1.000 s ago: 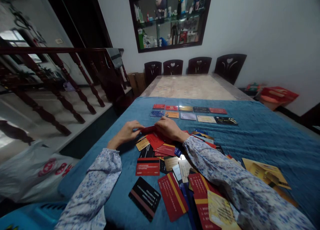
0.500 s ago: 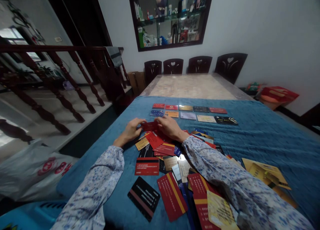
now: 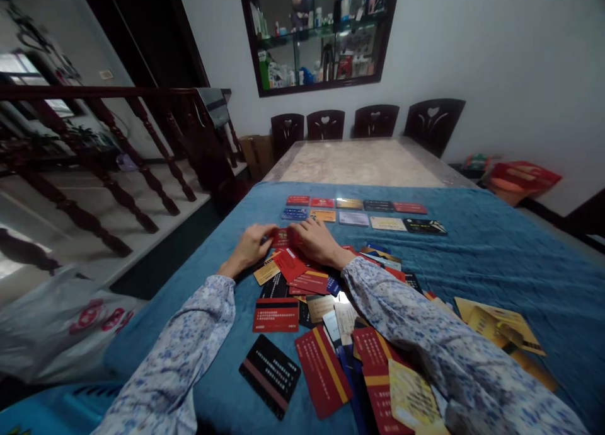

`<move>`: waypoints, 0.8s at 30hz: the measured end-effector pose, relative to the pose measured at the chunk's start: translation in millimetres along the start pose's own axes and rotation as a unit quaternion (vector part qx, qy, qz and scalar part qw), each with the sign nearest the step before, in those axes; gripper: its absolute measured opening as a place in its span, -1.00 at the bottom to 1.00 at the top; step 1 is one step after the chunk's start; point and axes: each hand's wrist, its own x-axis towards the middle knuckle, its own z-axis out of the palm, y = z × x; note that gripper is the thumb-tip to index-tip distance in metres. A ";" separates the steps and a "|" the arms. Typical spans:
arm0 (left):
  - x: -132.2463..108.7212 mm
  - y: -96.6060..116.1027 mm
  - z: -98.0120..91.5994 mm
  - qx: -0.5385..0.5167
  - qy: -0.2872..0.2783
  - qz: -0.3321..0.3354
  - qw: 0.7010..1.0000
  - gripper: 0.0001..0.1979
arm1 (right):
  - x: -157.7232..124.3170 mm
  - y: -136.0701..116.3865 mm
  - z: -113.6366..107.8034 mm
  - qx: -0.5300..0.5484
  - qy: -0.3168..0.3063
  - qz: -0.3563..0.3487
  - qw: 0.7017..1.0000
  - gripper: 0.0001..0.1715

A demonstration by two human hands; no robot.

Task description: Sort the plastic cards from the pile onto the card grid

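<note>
My left hand (image 3: 249, 248) and my right hand (image 3: 318, 240) both pinch a small red card (image 3: 282, 237) between them, just above the blue cloth (image 3: 496, 252). The card sits right in front of two neat rows of cards (image 3: 359, 212) laid out further along the table. Under and behind my wrists lies a loose heap of several red, black, gold and blue cards (image 3: 326, 334), spreading toward the near edge. Both sleeves are white with blue flowers.
Beyond the cloth the bare marble tabletop (image 3: 363, 164) runs to a row of dark wooden chairs (image 3: 373, 121). A dark wooden stair railing (image 3: 108, 145) stands on the left. A white plastic bag (image 3: 61, 328) lies at the lower left. Yellow cards (image 3: 501, 328) lie at the right.
Both hands have lifted the red card off the heap and carried it a little forward, toward the two laid-out rows.
</note>
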 end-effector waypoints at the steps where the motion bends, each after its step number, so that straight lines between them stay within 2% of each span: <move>1: 0.1 0.7 0.2 0.001 -0.003 -0.005 1.000 -0.70 | 0.0 -0.4 -0.6 -0.002 -0.002 0.001 1.000 -0.52; 7: 0.0 3.8 0.6 -0.020 -0.018 -0.023 0.999 -0.64 | 0.0 -1.3 -1.9 -0.018 -0.007 0.014 1.000 -0.56; 17: -1.5 2.3 1.2 -0.047 -0.040 0.016 0.998 -0.41 | -0.1 1.0 -2.9 -0.021 0.005 0.022 1.000 -0.50; 24: -0.2 2.1 1.5 -0.034 -0.037 0.019 0.999 -0.37 | 0.1 0.3 -2.6 -0.034 0.004 0.024 0.999 -0.46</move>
